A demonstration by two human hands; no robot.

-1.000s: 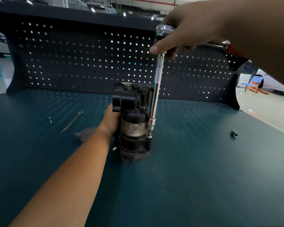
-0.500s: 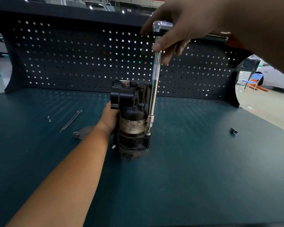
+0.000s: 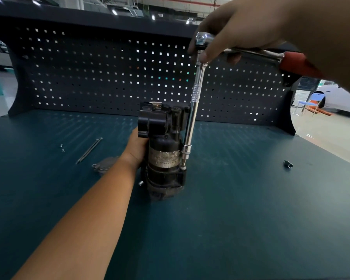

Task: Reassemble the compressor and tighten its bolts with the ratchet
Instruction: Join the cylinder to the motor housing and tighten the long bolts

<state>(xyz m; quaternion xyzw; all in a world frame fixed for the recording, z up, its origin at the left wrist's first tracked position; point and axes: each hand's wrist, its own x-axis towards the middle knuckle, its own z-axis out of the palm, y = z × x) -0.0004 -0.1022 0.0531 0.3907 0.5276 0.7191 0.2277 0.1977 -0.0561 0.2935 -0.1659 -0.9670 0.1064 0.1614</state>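
The black compressor (image 3: pixel 164 150) stands upright on the dark teal bench (image 3: pixel 240 219). My left hand (image 3: pixel 136 147) grips its left side, fingers hidden behind the body. A chrome ratchet (image 3: pixel 204 40) with a red handle (image 3: pixel 297 63) sits on a long extension bar (image 3: pixel 193 112) that runs down to a bolt (image 3: pixel 183 167) on the compressor's right flange. My right hand (image 3: pixel 238 31) holds the ratchet at its head, thumb across the top of the extension.
Two long thin bolts (image 3: pixel 89 150) and small screws (image 3: pixel 62 148) lie on the bench at the left, next to a grey metal cover (image 3: pixel 104 165). A small dark socket (image 3: pixel 288 164) lies at the right. A perforated back panel (image 3: pixel 109 77) closes the bench's far side.
The ratchet handle has swung to the right, so its red grip now shows beyond my right hand. My left hand and the compressor have stayed put.
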